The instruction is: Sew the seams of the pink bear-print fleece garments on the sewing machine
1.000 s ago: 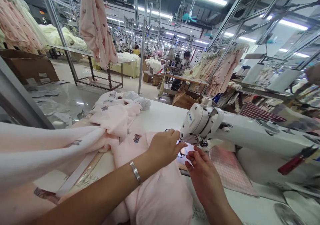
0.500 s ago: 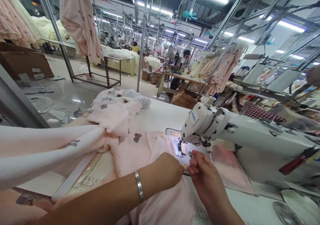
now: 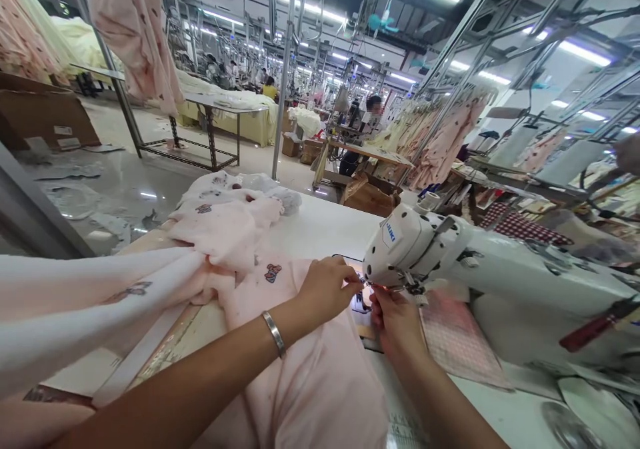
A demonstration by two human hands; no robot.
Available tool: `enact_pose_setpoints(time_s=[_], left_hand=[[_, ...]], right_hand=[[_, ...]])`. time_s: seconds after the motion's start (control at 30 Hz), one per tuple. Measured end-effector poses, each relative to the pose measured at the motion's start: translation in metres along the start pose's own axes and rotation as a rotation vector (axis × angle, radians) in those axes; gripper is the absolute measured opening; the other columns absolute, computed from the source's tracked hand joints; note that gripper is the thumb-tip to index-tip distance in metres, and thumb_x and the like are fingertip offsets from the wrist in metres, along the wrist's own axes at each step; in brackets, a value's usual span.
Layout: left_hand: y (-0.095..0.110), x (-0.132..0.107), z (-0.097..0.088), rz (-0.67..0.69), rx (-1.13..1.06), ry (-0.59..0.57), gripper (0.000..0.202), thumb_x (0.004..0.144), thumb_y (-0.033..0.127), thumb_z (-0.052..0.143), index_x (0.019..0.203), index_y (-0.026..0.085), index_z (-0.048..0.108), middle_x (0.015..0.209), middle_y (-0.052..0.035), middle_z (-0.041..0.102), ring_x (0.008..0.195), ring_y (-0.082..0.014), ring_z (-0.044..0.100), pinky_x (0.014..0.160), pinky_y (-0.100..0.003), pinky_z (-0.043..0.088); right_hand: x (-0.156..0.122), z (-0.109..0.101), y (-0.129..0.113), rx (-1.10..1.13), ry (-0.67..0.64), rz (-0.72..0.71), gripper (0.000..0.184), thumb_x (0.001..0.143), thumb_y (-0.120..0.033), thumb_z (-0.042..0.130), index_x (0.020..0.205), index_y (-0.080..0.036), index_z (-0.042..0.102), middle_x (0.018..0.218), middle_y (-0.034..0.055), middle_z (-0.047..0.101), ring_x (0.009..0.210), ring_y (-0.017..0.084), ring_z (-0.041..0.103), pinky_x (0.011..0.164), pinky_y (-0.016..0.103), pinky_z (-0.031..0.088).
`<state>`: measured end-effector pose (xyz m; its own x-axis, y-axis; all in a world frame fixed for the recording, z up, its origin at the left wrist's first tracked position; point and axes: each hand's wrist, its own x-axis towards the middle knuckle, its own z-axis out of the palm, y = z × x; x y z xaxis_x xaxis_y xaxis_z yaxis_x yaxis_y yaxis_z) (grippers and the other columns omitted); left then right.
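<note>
Sewing machine (image 3: pixel 480 256): on white tabletop (image 3: pixel 325 216), right of pink fabric (image 3: pixel 330 376) | Left hand (image 3: pixel 325 290): fingertips drawn narrow near needle end, contents cannot be told | Right hand (image 3: pixel 400 322): fingers curled just beside left hand, contents cannot be told

Garment (image 3: pixel 320 382) on table (image 3: pixel 325 219), left of sewing machine (image 3: pixel 500 262), cardboard box (image 3: pixel 369 197) behind.

a brown cardboard box (image 3: pixel 45 116) was set on the floor (image 3: pixel 101 121) at the left, near strewn scraps (image 3: pixel 73 196). pink and cream garments (image 3: pixel 447 141) were hung in a row at the right. a turquoise fan (image 3: pixel 383 22) was mounted overhead, and a person in yellow (image 3: pixel 270 91) was seen far in the background.
</note>
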<state>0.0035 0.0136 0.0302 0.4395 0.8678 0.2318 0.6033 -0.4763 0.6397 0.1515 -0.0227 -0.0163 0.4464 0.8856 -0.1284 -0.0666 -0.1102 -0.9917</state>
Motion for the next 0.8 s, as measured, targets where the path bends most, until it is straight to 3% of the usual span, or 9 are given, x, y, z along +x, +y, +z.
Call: enact_pose_setpoints(time_s=[0.07, 0.2, 0.33, 0.5, 0.57, 0.67, 0.73, 0.8], left_hand=[[0.002, 0.002, 0.003, -0.035, -0.003, 0.004, 0.013, 0.083, 0.03, 0.057, 0.081, 0.025, 0.07, 0.088, 0.0002, 0.062, 0.09, -0.0186, 0.056, 0.082, -0.033, 0.039], [0.003, 0.006, 0.011, -0.058, -0.019, -0.082, 0.012, 0.077, 0.035, 0.062, 0.076, 0.027, 0.07, 0.084, 0.0015, 0.063, 0.084, -0.0175, 0.058, 0.082, -0.035, 0.04], [0.001, 0.014, 0.015, -0.081, 0.013, -0.117, 0.009, 0.08, 0.023, 0.059, 0.078, 0.022, 0.067, 0.089, 0.0009, 0.063, 0.086, -0.0159, 0.058, 0.085, -0.037, 0.04], [-0.004, 0.032, 0.024, -0.076, 0.089, -0.141, 0.019, 0.087, 0.03, 0.056, 0.083, 0.012, 0.061, 0.087, -0.0033, 0.062, 0.085, -0.0168, 0.058, 0.079, -0.037, 0.046], [-0.006, 0.035, 0.027, -0.034, 0.111, -0.16, 0.02, 0.087, 0.03, 0.056, 0.08, 0.012, 0.061, 0.078, -0.0015, 0.062, 0.073, -0.0142, 0.059, 0.068, -0.03, 0.048], [-0.007, 0.027, 0.028, 0.085, 0.142, -0.162, 0.015, 0.085, 0.024, 0.056, 0.076, 0.014, 0.064, 0.069, -0.0005, 0.062, 0.063, -0.0139, 0.059, 0.053, -0.024, 0.044], [-0.006, 0.018, 0.026, 0.219, 0.161, -0.147, 0.014, 0.086, 0.02, 0.053, 0.08, 0.016, 0.066, 0.077, -0.0029, 0.065, 0.072, -0.0159, 0.06, 0.058, -0.025, 0.044], [-0.004, 0.01, 0.024, 0.423, 0.164, -0.162, 0.015, 0.087, 0.019, 0.052, 0.086, 0.019, 0.067, 0.09, -0.0038, 0.065, 0.085, -0.016, 0.059, 0.072, -0.026, 0.044]], right_hand=[[-0.009, 0.0, 0.002, -0.104, -0.039, -0.074, 0.022, 0.088, -0.032, 0.055, 0.075, -0.014, 0.054, 0.057, -0.0084, 0.045, 0.041, 0.003, 0.036, 0.038, 0.016, 0.03], [-0.038, -0.002, 0.002, -0.32, -0.21, -0.279, 0.021, 0.074, -0.036, 0.066, 0.066, -0.018, 0.063, 0.06, -0.0022, 0.057, 0.056, 0.011, 0.049, 0.055, 0.023, 0.04], [-0.05, -0.003, 0.003, -0.458, -0.298, -0.397, 0.021, 0.077, -0.038, 0.06, 0.09, -0.024, 0.071, 0.076, 0.0023, 0.067, 0.07, 0.018, 0.057, 0.069, 0.029, 0.044], [-0.037, -0.005, 0.008, -0.565, -0.296, -0.366, 0.036, 0.084, -0.042, 0.051, 0.112, -0.021, 0.063, 0.076, 0.0039, 0.066, 0.067, 0.019, 0.058, 0.064, 0.029, 0.045], [-0.034, -0.014, 0.005, -0.606, -0.307, -0.34, 0.037, 0.085, -0.043, 0.05, 0.112, -0.021, 0.062, 0.073, 0.0028, 0.065, 0.066, 0.018, 0.058, 0.06, 0.028, 0.044], [-0.04, -0.038, -0.004, -0.684, -0.339, -0.298, 0.028, 0.082, -0.044, 0.053, 0.093, -0.023, 0.068, 0.065, 0.0005, 0.064, 0.057, 0.017, 0.057, 0.054, 0.025, 0.041], [-0.052, -0.056, -0.011, -0.731, -0.338, -0.28, 0.024, 0.081, -0.044, 0.055, 0.082, -0.025, 0.069, 0.063, -0.0007, 0.064, 0.055, 0.016, 0.056, 0.054, 0.024, 0.041], [-0.067, -0.071, -0.017, -0.763, -0.322, -0.273, 0.022, 0.081, -0.045, 0.054, 0.08, -0.027, 0.067, 0.067, -0.0013, 0.066, 0.059, 0.016, 0.058, 0.057, 0.024, 0.043]])
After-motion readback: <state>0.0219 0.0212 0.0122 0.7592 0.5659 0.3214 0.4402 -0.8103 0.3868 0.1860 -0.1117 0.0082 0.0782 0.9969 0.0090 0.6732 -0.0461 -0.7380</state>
